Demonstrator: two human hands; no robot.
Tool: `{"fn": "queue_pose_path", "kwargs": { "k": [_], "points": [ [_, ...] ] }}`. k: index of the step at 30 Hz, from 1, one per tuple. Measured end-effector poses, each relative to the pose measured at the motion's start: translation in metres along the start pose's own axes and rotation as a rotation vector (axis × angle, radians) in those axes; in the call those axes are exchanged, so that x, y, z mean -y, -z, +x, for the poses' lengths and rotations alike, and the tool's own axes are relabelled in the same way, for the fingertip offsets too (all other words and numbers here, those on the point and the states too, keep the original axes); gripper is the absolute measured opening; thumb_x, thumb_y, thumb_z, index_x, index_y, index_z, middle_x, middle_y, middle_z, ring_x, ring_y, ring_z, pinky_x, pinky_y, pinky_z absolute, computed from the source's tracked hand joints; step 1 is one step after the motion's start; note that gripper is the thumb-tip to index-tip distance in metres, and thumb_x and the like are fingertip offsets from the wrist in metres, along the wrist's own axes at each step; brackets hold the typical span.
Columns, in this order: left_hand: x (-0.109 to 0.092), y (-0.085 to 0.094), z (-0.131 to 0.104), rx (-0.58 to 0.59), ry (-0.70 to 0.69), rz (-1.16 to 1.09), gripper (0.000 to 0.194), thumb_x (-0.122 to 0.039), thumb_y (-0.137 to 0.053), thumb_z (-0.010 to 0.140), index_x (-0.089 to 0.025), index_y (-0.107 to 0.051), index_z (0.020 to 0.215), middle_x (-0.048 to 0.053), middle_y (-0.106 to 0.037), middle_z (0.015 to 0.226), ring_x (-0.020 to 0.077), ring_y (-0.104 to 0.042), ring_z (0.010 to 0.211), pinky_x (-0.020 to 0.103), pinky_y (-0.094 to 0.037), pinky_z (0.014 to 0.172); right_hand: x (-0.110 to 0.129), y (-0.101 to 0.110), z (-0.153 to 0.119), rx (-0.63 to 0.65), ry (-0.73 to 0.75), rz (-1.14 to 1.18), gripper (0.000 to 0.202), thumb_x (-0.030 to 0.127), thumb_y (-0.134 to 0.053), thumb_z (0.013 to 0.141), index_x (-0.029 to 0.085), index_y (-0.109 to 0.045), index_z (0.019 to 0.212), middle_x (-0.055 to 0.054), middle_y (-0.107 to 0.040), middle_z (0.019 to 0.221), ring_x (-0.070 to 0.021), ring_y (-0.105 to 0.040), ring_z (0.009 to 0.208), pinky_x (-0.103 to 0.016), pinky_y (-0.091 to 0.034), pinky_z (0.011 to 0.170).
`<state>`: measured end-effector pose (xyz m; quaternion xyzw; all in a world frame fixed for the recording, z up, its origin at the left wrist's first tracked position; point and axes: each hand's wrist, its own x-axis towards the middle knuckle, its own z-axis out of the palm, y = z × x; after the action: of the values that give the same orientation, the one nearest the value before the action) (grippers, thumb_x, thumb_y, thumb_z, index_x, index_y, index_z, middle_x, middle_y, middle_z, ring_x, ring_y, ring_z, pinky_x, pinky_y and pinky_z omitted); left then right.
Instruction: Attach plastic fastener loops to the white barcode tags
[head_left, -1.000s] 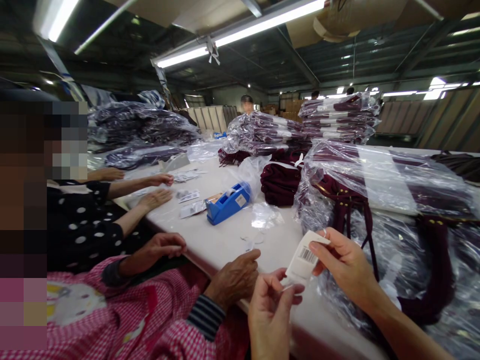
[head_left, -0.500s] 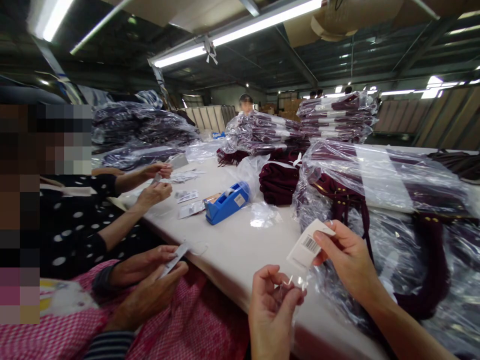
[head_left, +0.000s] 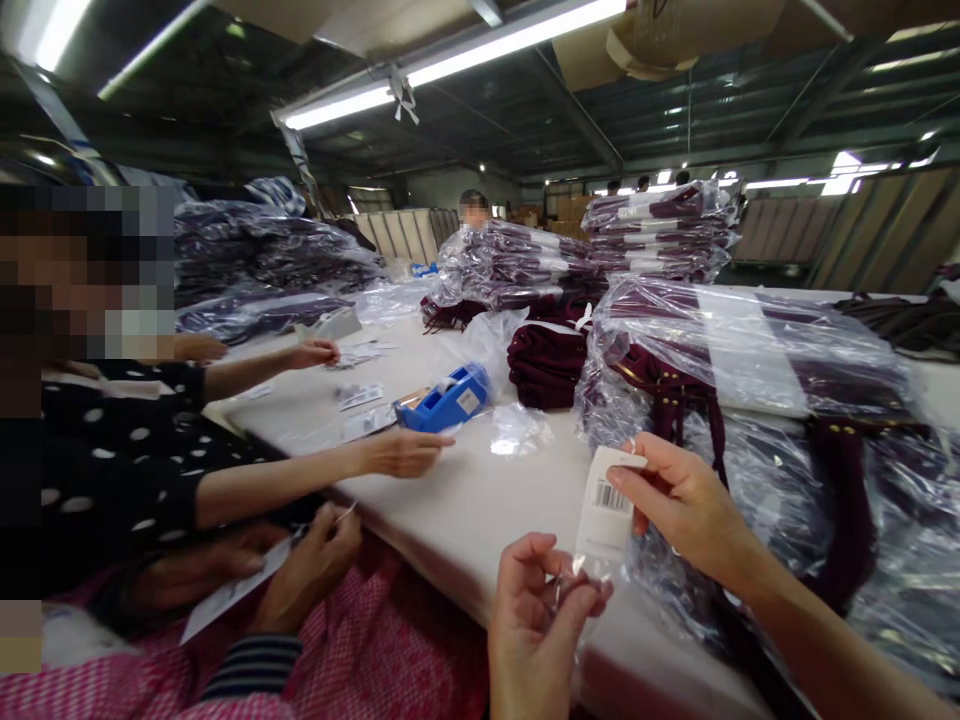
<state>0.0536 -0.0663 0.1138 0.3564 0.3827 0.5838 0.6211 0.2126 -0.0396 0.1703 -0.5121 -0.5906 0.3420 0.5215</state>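
1. The right hand (head_left: 686, 505) pinches the top edge of a white barcode tag (head_left: 606, 505) between thumb and fingers, holding it upright above the near edge of the table (head_left: 480, 500).
2. The left hand (head_left: 536, 625) is closed in a fine pinch just below the tag, gripping what looks like a thin clear plastic piece or loop at the tag's lower end; it is too small to make out.
3. To do this step well, I would keep the tag taut between the two hands, with the barcode facing up, so the small piece stays lined up and does not slip.
4. Just to the right lies a bagged dark-red garment (head_left: 750, 380), partly under the right forearm.
5. Further out on the table stand a blue tape dispenser (head_left: 448, 399) and loose tags.
6. On the left, a co-worker's hand (head_left: 401, 452) reaches toward the dispenser.
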Motion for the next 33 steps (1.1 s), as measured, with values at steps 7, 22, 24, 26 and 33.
{"fn": "queue_pose_path", "kwargs": {
  "k": [7, 22, 24, 26, 33],
  "points": [
    [-0.005, 0.001, 0.0, 0.018, 0.027, 0.012, 0.043, -0.012, -0.072, 0.064, -0.024, -0.049, 0.098, -0.005, -0.061, 0.07, 0.0171, -0.068, 0.061, 0.025, -0.054, 0.056, 0.003, 0.001, 0.0, 0.036, 0.028, -0.076, 0.019, 0.034, -0.055, 0.086, 0.021, -0.052, 0.072, 0.006, -0.051, 0.061, -0.0092, -0.049, 0.047, -0.019, -0.041, 0.042],
    [-0.004, 0.004, 0.0, 0.057, 0.001, 0.016, 0.043, -0.011, -0.07, 0.068, -0.023, -0.046, 0.102, -0.007, -0.062, 0.061, 0.0155, -0.066, 0.063, 0.031, -0.054, 0.072, 0.005, -0.001, 0.005, 0.095, 0.136, -0.203, 0.019, 0.025, -0.053, 0.087, 0.02, -0.047, 0.069, 0.006, -0.045, 0.059, -0.0084, -0.046, 0.049, -0.019, -0.034, 0.044],
    [-0.005, 0.005, 0.001, 0.051, 0.014, 0.008, 0.045, -0.012, -0.072, 0.067, -0.023, -0.047, 0.102, -0.006, -0.064, 0.063, 0.0164, -0.067, 0.063, 0.029, -0.054, 0.068, 0.004, 0.0, 0.008, 0.106, 0.136, -0.213, 0.019, 0.024, -0.053, 0.087, 0.02, -0.047, 0.069, 0.006, -0.045, 0.059, -0.0085, -0.046, 0.05, -0.019, -0.033, 0.045],
    [-0.005, 0.006, 0.001, 0.06, 0.052, -0.001, 0.045, -0.013, -0.073, 0.066, -0.023, -0.047, 0.102, -0.004, -0.066, 0.066, 0.0174, -0.067, 0.063, 0.028, -0.053, 0.062, 0.001, 0.0, 0.009, 0.129, 0.128, -0.213, 0.016, 0.025, -0.053, 0.087, 0.02, -0.049, 0.072, 0.006, -0.046, 0.06, -0.0089, -0.046, 0.051, -0.019, -0.034, 0.045],
    [-0.003, 0.008, 0.003, 0.103, 0.133, -0.017, 0.046, -0.014, -0.074, 0.066, -0.022, -0.047, 0.102, 0.001, -0.071, 0.07, 0.0207, -0.07, 0.063, 0.028, -0.052, 0.059, -0.003, -0.001, 0.012, 0.197, 0.144, -0.185, 0.015, 0.027, -0.052, 0.089, 0.02, -0.049, 0.075, 0.005, -0.05, 0.063, -0.0096, -0.045, 0.054, -0.02, -0.033, 0.048]
  ]
}}
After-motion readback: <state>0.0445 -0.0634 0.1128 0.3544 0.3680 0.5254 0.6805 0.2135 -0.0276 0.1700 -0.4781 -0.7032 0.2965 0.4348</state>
